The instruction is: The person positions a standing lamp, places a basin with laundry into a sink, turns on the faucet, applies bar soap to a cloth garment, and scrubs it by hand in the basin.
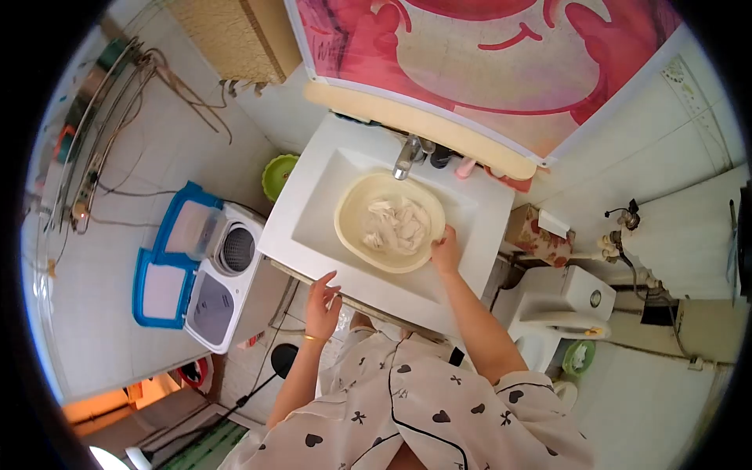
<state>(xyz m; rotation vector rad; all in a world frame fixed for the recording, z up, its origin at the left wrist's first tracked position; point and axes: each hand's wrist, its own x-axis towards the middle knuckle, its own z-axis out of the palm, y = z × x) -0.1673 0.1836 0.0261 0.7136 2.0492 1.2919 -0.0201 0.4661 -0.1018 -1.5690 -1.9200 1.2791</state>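
A pale yellow basin (350,247) stands in the white sink (309,227), below the metal faucet (406,157). Crumpled whitish cloth (398,225) lies inside it; what kind of cloth it is, I cannot tell. My right hand (445,251) grips the basin's rim at its right side, with the thumb and part of the fingers hidden against the wall. Near the front edge of the sink, my left hand (321,307) hovers with its fingers apart and holds nothing. A yellow band circles the left wrist.
To the left stands a twin-tub washing machine (223,294) with blue-framed lids (163,288) raised. A green basin (279,177) sits behind it. Dark and pink items (465,168) line the sink's back ledge. On the right are a toilet (540,329) and a green bin (578,358).
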